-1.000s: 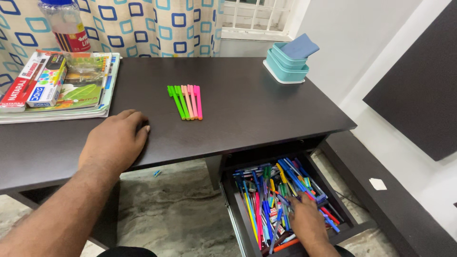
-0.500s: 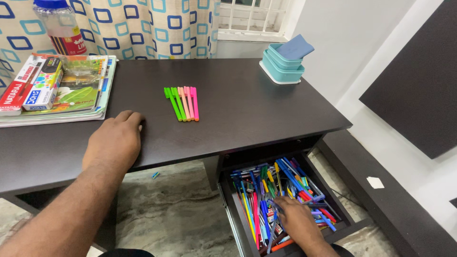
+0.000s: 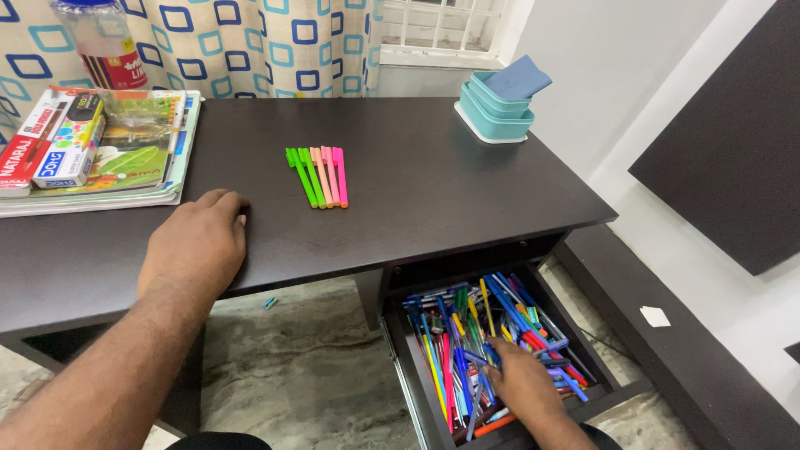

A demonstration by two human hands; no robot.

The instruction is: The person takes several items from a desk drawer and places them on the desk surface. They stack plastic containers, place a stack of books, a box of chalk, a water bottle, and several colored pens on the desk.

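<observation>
A: Start with the desk (image 3: 433, 200). What is on it?

B: At the back left corner, a stack of books (image 3: 125, 167) with two pencil boxes (image 3: 50, 146) on top, and a clear jar (image 3: 104, 42) behind them. At the back right corner, nested teal trays (image 3: 496, 112). Near the middle lie five pens (image 3: 318, 177) side by side: two green, one peach, two pink.

A: And the drawer (image 3: 417, 375)?

B: It is pulled out under the desk's right front edge, crammed with loose pens (image 3: 454, 333), mostly blue, with red, green and yellow among them.

A: The hands?

B: The left hand (image 3: 196, 246) lies palm down at the desk's front edge, fingers loosely together, holding nothing. The right hand (image 3: 521, 383) is in the drawer, fingers buried among the pens; I cannot tell whether they have closed on one.

A: Any change over the last second?

B: The right hand has shifted from the drawer's front right toward its middle, rummaging. The left has barely moved, and the row of five is unchanged. I judge it is searching, with nothing lifted out yet.
</observation>
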